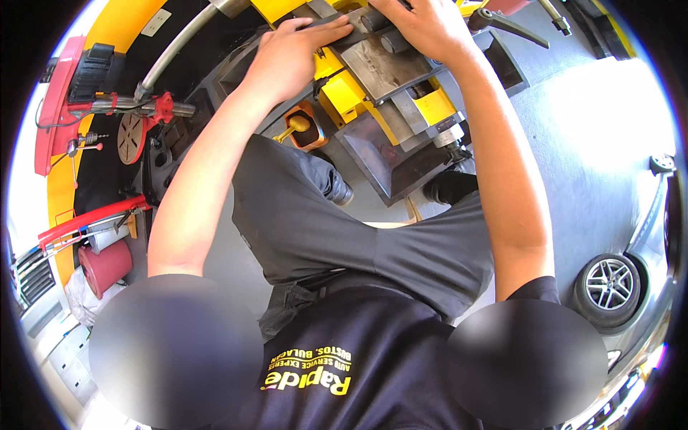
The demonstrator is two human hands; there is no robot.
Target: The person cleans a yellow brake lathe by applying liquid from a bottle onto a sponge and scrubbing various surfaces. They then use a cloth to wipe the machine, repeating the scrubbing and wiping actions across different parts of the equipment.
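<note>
Both of my hands are on a yellow and grey metal machine at the top of the view. My left hand (pixel 287 59) lies over its left side, fingers stretched out toward a dark metal part. My right hand (pixel 428 27) reaches in beside two short dark cylinders (pixel 383 30), fingers extended; the upper edge cuts off some of them. Between and below my hands is a flat, stained metal plate (pixel 383 66). The yellow housing (pixel 344 94) shows under it. No loose object is visible in either hand.
A dark metal tray (pixel 373 161) sits below the machine near my shoes. Beside it stands an orange-rimmed container (pixel 317 132) with a yellow-handled tool (pixel 292 127). A black lever (pixel 512 30) juts out right. A red drill press (pixel 64 107) stands left, a car wheel (pixel 608 285) right.
</note>
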